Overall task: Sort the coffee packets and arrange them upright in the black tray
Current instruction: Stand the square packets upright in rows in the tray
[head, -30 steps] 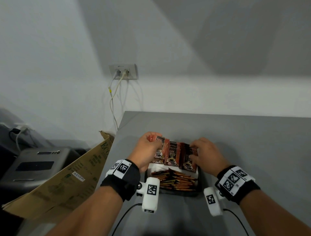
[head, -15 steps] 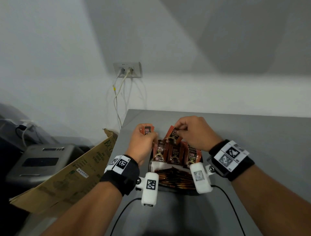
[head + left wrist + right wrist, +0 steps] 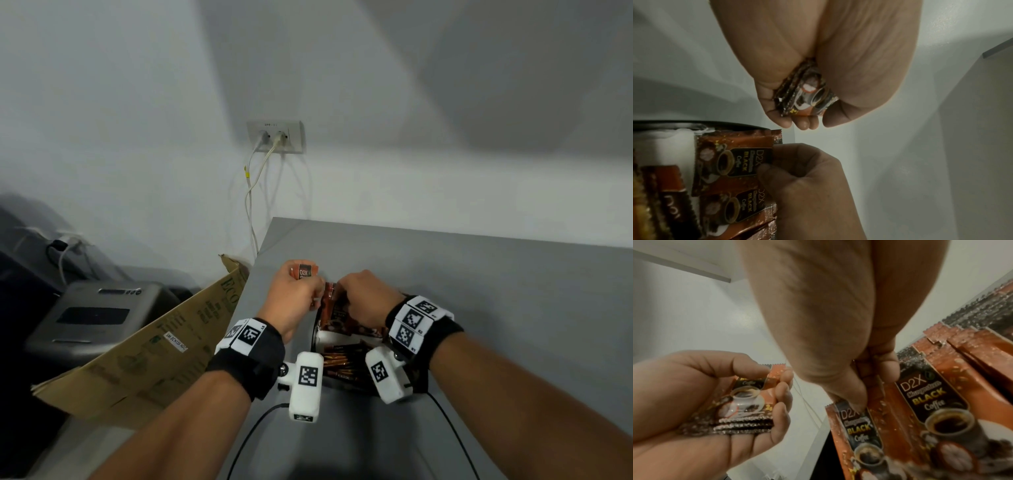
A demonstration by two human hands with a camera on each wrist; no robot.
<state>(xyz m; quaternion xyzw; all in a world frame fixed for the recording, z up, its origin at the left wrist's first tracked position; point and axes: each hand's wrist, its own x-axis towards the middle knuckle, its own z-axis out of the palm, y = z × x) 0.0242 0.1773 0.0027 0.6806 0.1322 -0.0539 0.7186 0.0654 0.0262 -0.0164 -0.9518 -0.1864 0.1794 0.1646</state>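
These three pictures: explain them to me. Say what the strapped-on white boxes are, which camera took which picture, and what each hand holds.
No machine here: a person works bare-handed. The white boxes are wrist cameras; a third camera sits on the head. The wide picture is the head view, over a grey table. The close-ups look along each hand. The left hand holds a small stack of coffee packets. The right hand pinches one packet at the black tray, where more packets stand.

A grey table [image 3: 479,308] carries the black tray [image 3: 313,334] near its left edge.
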